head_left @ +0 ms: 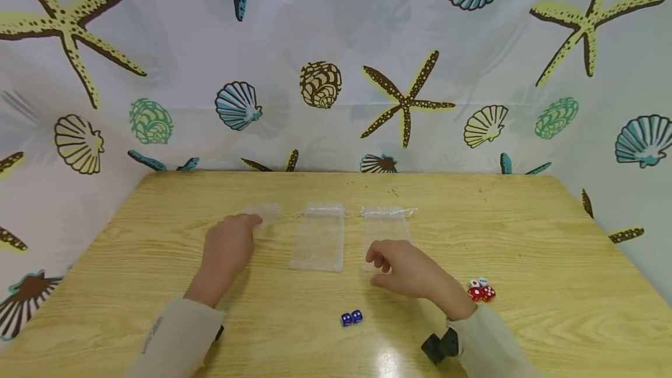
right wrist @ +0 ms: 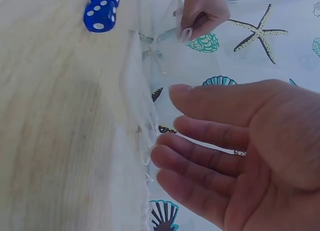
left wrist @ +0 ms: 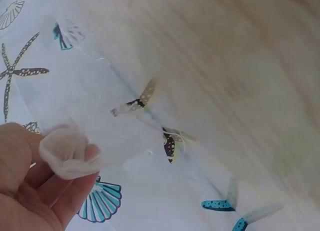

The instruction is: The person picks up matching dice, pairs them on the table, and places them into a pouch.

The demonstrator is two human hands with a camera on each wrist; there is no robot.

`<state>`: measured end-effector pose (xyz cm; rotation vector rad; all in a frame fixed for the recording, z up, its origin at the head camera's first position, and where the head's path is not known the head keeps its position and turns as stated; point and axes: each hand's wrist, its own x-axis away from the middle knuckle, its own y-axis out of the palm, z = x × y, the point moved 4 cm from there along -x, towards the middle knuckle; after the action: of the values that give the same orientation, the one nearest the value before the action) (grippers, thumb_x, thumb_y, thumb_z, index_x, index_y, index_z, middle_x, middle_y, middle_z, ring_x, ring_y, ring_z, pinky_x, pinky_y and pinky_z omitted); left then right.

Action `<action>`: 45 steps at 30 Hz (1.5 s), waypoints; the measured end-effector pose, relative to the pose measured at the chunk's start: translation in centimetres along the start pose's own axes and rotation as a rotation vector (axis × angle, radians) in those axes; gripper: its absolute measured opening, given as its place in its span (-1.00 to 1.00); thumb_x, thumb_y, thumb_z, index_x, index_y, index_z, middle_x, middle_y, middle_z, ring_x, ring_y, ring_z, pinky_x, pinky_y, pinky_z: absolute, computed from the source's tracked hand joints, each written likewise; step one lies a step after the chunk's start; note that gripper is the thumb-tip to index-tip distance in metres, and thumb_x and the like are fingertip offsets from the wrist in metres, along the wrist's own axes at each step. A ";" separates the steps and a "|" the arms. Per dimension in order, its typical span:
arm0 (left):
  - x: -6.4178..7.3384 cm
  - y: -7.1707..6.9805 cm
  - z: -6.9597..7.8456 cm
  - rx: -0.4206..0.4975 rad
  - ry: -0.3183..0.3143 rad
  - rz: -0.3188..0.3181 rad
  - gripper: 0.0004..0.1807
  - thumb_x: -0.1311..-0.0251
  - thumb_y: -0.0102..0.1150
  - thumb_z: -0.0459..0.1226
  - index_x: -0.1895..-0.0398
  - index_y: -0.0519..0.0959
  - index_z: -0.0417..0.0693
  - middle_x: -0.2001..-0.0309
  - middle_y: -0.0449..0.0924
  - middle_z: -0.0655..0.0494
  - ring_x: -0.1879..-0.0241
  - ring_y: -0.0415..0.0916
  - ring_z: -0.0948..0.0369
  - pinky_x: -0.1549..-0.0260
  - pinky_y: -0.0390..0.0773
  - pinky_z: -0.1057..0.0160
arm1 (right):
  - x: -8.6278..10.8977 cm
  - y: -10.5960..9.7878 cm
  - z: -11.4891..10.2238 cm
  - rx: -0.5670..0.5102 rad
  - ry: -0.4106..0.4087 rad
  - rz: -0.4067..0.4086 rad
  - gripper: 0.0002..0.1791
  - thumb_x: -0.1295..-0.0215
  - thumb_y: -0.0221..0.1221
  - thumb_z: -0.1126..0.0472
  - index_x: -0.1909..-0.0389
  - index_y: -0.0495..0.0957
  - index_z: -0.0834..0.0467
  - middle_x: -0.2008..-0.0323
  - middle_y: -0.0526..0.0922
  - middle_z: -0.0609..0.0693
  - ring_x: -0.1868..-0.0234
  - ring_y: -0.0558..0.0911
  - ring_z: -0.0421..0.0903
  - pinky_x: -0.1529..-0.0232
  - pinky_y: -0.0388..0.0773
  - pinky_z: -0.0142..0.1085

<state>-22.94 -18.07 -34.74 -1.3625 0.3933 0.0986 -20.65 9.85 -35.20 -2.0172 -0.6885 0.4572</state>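
My left hand [head_left: 231,241] pinches a sheer white drawstring bag [head_left: 266,212] at the left of the table. In the left wrist view the bag's gauzy fabric [left wrist: 70,151] bunches between thumb and fingers. A second sheer drawstring bag [head_left: 317,244] lies flat in the middle, its strings at the far end. The third bag [head_left: 385,227] lies to the right of it. Over that bag's near end hovers my right hand [head_left: 406,270], fingers loosely bent and holding nothing. Two blue dice [head_left: 352,318] lie side by side nearer to me.
To the right, beside my right wrist, sits a small cluster of red dice [head_left: 481,293] and white dice [head_left: 479,282]. The wooden table [head_left: 525,226] ends at the back against a white cloth [head_left: 336,28] printed with shells and starfish.
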 end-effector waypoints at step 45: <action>2.0 -0.5 14.5 -0.019 0.468 0.589 -0.69 0.10 0.39 -0.53 0.20 0.69 -0.25 0.19 0.71 -0.06 0.21 0.70 0.11 0.31 0.65 0.31 | -1.4 -2.6 1.1 -0.674 0.212 0.194 -0.44 -0.51 -0.12 0.07 -0.34 0.19 0.38 -0.26 0.36 0.33 -0.24 0.46 0.19 -0.22 0.42 -0.05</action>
<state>-17.83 -4.47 -32.73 -1.2453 1.1851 0.2699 -23.12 10.76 -33.42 -2.7356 -0.5588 0.1139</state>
